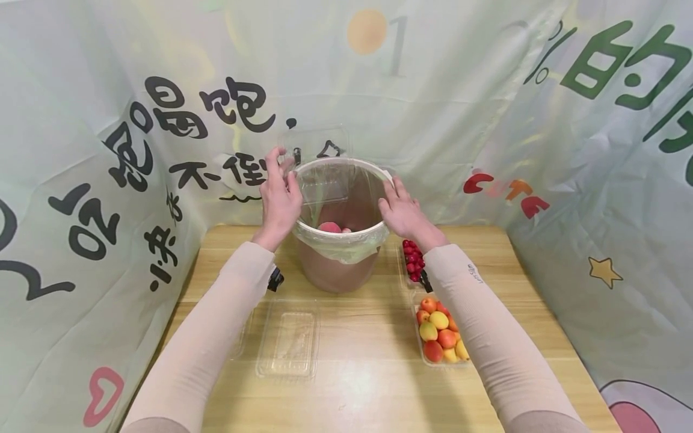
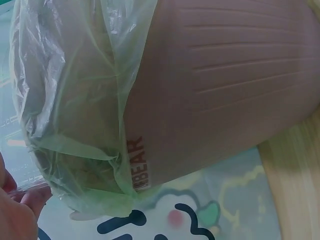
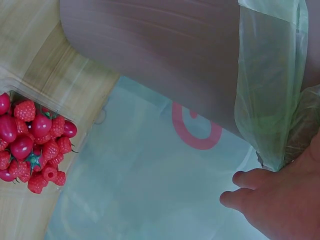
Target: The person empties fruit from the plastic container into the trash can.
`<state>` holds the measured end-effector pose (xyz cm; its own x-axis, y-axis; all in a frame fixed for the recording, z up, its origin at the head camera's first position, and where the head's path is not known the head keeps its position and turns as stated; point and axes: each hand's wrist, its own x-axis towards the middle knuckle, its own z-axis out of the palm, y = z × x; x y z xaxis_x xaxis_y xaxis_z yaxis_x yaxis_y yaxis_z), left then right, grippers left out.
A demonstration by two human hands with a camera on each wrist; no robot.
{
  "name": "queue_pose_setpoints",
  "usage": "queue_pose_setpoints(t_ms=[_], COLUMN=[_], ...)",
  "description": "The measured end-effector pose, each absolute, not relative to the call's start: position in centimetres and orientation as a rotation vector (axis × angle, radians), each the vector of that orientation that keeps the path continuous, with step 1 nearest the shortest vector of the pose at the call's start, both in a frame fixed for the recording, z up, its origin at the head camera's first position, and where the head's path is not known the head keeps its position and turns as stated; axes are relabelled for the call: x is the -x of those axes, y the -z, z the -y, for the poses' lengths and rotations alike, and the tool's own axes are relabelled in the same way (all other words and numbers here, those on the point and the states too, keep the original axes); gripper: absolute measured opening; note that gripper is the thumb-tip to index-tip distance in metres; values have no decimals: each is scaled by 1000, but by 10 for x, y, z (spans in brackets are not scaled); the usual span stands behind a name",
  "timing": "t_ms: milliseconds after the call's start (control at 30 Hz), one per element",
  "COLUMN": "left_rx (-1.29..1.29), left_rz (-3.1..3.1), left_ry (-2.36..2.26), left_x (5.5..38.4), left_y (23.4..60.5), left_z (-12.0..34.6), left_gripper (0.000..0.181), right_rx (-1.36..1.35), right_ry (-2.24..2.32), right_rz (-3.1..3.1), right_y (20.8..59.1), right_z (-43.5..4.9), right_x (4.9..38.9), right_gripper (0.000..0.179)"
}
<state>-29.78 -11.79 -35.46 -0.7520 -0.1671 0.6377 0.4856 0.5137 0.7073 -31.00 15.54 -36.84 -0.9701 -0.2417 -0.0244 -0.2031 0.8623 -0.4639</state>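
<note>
A brown bin (image 1: 338, 267) with a white rim and a pale green liner bag (image 1: 346, 248) stands on the table. My left hand (image 1: 281, 201) is at its left rim, pinching the edge of a clear plastic container (image 1: 325, 180) tilted over the opening. In the left wrist view, thumb and fingertips (image 2: 35, 200) meet on clear plastic beside the liner. My right hand (image 1: 403, 213) touches the right rim, fingers (image 3: 250, 178) fairly straight against the liner. Pinkish-red round things (image 1: 329, 227) lie inside the bin; the rest of its contents is hidden.
A clear box of raspberries and small tomatoes (image 3: 37, 142) sits right of the bin. Nearer is a box of yellow-red fruit (image 1: 441, 331), partly behind my right forearm. An empty clear tray (image 1: 289, 340) lies front left. Printed cloth walls (image 1: 433, 108) surround the wooden table (image 1: 357, 391).
</note>
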Motion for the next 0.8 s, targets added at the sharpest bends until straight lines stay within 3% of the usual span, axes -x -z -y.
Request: queue_pose_setpoints(t_ms=[800], left_rx=[217], left_rz=[2253], left_ry=[1342], left_x=[286], left_y=[335], left_z=[115], left_gripper=[45], right_rx=[358], right_ry=[725], right_rz=[-2951], right_y=[366], right_z=[-155], right_x=[307], right_gripper=[70])
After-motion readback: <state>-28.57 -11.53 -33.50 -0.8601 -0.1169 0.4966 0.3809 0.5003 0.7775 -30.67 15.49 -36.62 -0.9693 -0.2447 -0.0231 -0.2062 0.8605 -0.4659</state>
